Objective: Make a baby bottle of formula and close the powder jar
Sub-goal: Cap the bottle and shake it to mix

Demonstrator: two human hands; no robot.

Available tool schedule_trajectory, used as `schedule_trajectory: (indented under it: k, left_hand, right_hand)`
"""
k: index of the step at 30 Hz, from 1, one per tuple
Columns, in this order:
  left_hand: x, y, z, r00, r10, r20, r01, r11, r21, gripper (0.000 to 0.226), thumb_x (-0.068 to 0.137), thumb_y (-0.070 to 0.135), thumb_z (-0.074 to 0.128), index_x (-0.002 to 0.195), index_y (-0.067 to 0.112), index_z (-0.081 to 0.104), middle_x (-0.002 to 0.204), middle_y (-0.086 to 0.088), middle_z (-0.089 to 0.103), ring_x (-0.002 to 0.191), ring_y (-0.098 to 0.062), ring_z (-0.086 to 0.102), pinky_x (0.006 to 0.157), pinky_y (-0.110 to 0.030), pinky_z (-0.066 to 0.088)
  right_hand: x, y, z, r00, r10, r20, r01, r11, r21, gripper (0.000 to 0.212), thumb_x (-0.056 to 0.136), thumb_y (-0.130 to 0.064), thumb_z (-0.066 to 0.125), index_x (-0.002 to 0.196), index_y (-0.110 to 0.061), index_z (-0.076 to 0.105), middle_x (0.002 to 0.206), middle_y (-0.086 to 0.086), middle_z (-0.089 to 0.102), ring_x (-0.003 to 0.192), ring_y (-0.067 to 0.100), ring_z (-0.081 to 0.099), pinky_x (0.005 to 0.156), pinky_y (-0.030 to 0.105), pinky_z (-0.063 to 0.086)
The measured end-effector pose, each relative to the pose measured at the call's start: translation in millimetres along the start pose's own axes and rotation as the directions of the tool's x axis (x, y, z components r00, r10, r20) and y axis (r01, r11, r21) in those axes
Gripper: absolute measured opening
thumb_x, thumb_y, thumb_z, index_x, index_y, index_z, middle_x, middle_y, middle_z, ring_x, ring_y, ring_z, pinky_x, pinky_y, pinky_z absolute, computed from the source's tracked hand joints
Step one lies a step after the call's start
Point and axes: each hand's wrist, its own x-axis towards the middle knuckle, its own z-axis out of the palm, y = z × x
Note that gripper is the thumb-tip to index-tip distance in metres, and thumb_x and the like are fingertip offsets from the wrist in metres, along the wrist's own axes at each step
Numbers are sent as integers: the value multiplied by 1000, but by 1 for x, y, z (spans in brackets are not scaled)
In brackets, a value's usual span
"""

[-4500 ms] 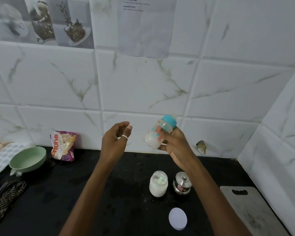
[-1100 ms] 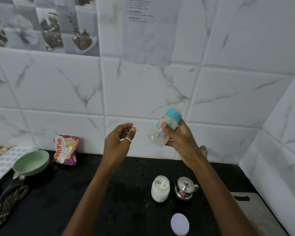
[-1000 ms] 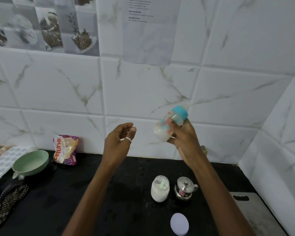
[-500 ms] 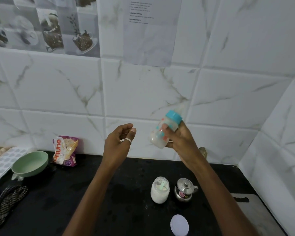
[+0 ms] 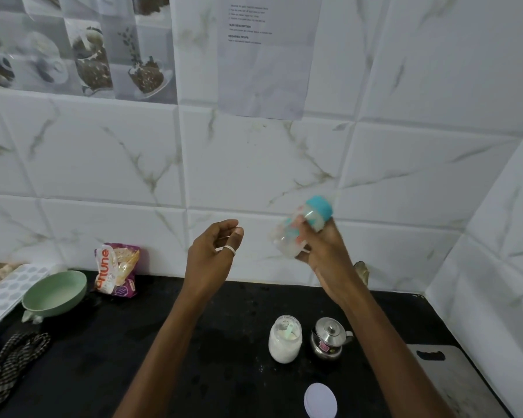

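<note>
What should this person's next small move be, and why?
Probably set the baby bottle upright on the counter: the right hand grips it capped, tilted, milky inside, while the powder jar stands open, its white lid lying apart.

- Black counter (image 5: 133, 342), set against a tiled wall.
- Jar (image 5: 285, 342) of white powder, upright and open, right of centre.
- Round white lid (image 5: 320, 400), flat, in front of the jar and apart from it.
- Small lidded steel pot (image 5: 329, 339), just right of the jar.
- Grey cutting board (image 5: 456, 387), far right.
- Green bowl (image 5: 55, 292), printed packet (image 5: 117, 268) and white moulded tray (image 5: 6, 291), far left.
- Checked cloth (image 5: 9, 365), front left.
</note>
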Motion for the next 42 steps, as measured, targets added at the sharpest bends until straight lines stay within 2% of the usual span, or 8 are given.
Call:
schedule_trajectory:
  k: [6, 10, 14, 19, 23, 27, 31, 42]
  left_hand:
    - [0, 0, 2, 1000, -1, 7, 1, 1000, -10, 19, 100, 37, 68, 118, 35, 71, 111, 13, 76, 106, -7, 71, 102, -41, 57]
    - [2, 1, 1, 1000, -1, -7, 1, 1000, -7, 15, 100, 36, 68, 115, 39, 70, 110, 14, 76, 106, -7, 71, 102, -42, 57]
    - [2, 0, 3, 1000, 0, 2, 0, 1000, -10, 17, 100, 37, 68, 117, 37, 71, 110, 13, 76, 106, -7, 72, 102, -42, 57]
    - [1, 1, 3, 1000, 6, 1, -6, 1000, 3, 19, 100, 38, 68, 119, 36, 70, 111, 13, 76, 107, -8, 71, 103, -42, 57]
    - [-1, 1, 3, 1000, -1, 7, 1, 1000, -1, 20, 100, 37, 68, 120, 35, 70, 113, 14, 75, 108, -6, 71, 103, -41, 57]
    - [-1, 1, 5, 1000, 0, -1, 0, 1000, 4, 20, 100, 37, 68, 120, 35, 70, 112, 13, 76, 107, -7, 71, 102, -41, 57]
    - [-2, 1, 6, 1000, -1, 9, 1, 1000, 4, 19, 100, 37, 68, 119, 36, 70, 112, 14, 76, 107, -6, 71, 102, -40, 57]
    - [-1, 2, 5, 1000, 8, 12, -9, 1000, 16, 19, 100, 38, 67, 119, 37, 70, 112, 14, 75, 107, -6, 71, 103, -41, 57]
  right_hand:
    - [4, 1, -6, 992, 30, -123, -6, 981, 194, 66, 81, -38, 73, 137, -12, 51, 125, 11, 66, 116, 28, 69, 90, 52, 61]
    - [-1, 6, -5, 996, 81, 40, -77, 993, -92, 63, 78, -42, 74, 132, -18, 53, 123, 7, 67, 114, 24, 70, 90, 46, 61]
    - [6, 0, -9, 994, 33, -104, -11, 979, 206, 66, 80, -34, 74, 138, -13, 51, 122, 8, 67, 115, 27, 69, 89, 49, 61]
    - [0, 3, -7, 999, 40, 27, -38, 996, -81, 61, 80, -41, 73, 133, -19, 53, 126, 9, 67, 116, 26, 69, 86, 42, 61]
    - [5, -5, -9, 993, -1, -114, 22, 982, 186, 65, 81, -37, 72, 138, -14, 50, 123, 8, 67, 114, 28, 69, 89, 49, 61]
    - [-2, -2, -7, 997, 43, 59, -37, 995, -91, 60, 81, -39, 73, 134, -20, 52, 119, 2, 69, 114, 25, 69, 89, 43, 61]
    - [2, -4, -9, 995, 2, -104, 17, 983, 184, 60, 83, -37, 73, 135, -15, 53, 122, 6, 67, 116, 27, 68, 89, 50, 60]
    - [1, -9, -9, 997, -33, -74, 39, 996, 81, 59, 80, -37, 72, 132, -17, 52, 121, 5, 68, 114, 24, 69, 85, 43, 62]
